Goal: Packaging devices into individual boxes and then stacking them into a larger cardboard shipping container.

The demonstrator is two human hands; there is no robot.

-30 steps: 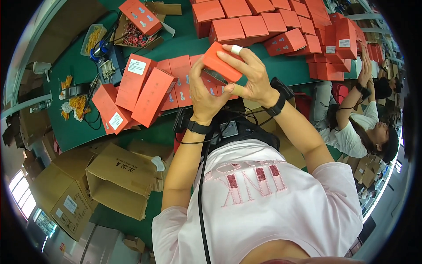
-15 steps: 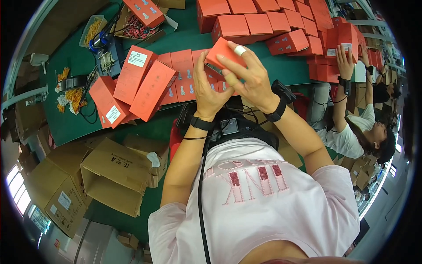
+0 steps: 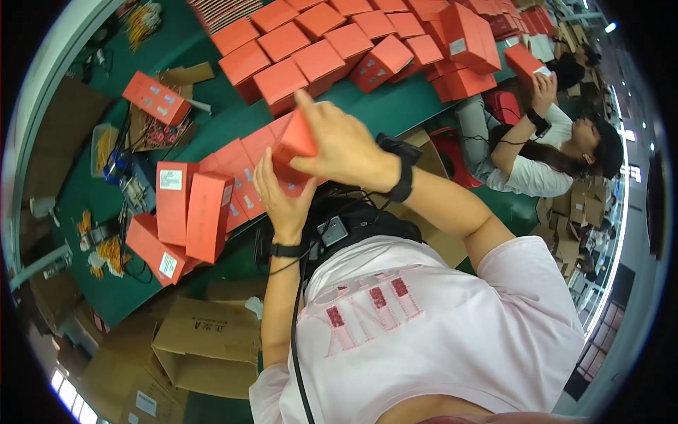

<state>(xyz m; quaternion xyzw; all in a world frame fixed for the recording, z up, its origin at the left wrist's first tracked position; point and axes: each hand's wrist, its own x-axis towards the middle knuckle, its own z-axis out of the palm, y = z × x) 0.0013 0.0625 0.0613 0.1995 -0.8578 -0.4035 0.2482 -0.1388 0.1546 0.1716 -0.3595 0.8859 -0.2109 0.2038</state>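
Both my hands hold one small orange box above the near edge of the green table. My right hand wraps over its top and far side, a black band on the wrist. My left hand cups it from below, fingers up against its near face. Flat orange boxes lie on the table just beneath it. Two longer orange boxes with white labels stand to the left of my hands.
Rows of orange boxes fill the far side of the table. Another person at the right holds an orange box. Open cardboard cartons stand on the floor at my left. Yellow cable bundles and small parts lie at the table's left end.
The view has swung, so the table and boxes now sit lower and further right. My hands have turned the orange box; the right hand now covers more of it.
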